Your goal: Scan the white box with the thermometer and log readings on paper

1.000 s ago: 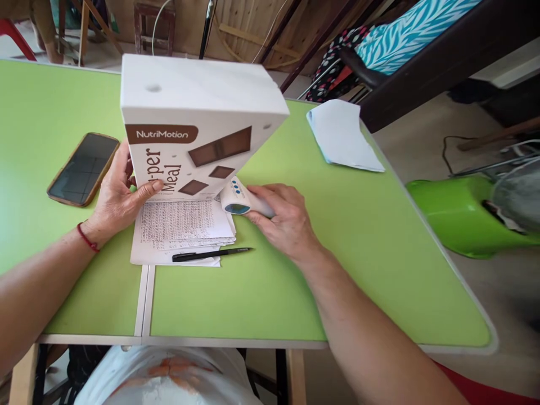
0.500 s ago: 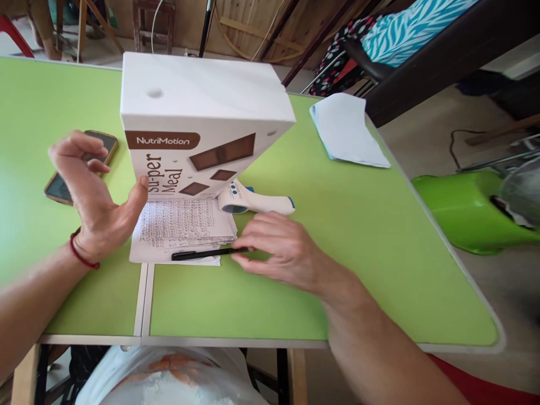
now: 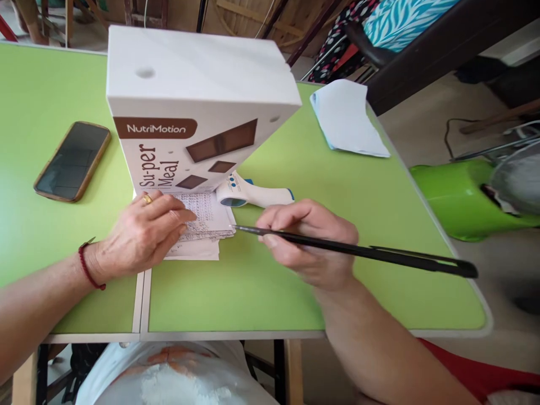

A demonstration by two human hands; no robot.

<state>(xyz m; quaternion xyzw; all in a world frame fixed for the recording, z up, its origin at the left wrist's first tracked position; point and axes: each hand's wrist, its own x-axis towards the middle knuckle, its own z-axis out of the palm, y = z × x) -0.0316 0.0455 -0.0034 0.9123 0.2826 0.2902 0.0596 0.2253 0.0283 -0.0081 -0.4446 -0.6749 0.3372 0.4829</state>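
My right hand (image 3: 310, 239) is closed around a black pen (image 3: 363, 250). The pen is raised above the table, its tip pointing left toward the handwritten papers (image 3: 211, 222) and its clip end out to the right. Across the left part of those papers lies my left hand (image 3: 154, 233), fingers slightly bent, with a ring and a red wrist cord. A tall white NutriMotion box (image 3: 156, 163) stands upright just behind the papers. Beside their upper right corner is a white and blue handheld thermometer (image 3: 261, 195), lying on its side.
On the left of the green table (image 3: 236, 304) lies a phone (image 3: 73, 160). Folded white sheets (image 3: 348, 118) rest near the far right edge. Beyond that edge, a green bin (image 3: 442, 197) stands on the floor.
My right hand has lifted the pen off the papers and swung its clip end to the right. My left hand has come down from near the box onto the papers, uncovering the phone.
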